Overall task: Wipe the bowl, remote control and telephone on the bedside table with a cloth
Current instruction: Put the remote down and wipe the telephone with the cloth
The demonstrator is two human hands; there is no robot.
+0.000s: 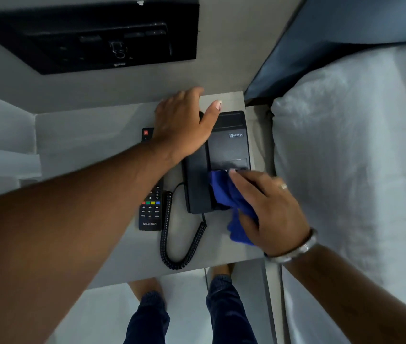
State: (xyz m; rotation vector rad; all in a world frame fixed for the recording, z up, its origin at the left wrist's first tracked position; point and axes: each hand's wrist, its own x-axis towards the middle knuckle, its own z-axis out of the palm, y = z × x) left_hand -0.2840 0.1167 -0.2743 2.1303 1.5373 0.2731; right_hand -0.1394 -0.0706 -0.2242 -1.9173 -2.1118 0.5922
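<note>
A black telephone (pixel 229 145) stands on the pale bedside table (pixel 85 135), its coiled cord (pixel 184 254) looping toward the front edge. My left hand (pixel 184 122) lies over the top of the handset, thumb spread, steadying it. My right hand (pixel 269 209) presses a blue cloth (pixel 224 192) onto the phone's keypad area. A black remote control (pixel 150 212) lies left of the phone, partly under my left forearm. No bowl is in sight.
A black switch panel (pixel 92 38) is set in the wall behind the table. A bed with white bedding (pixel 350 150) borders the table on the right. My legs and feet (pixel 219 306) stand at the table's front edge on a light floor.
</note>
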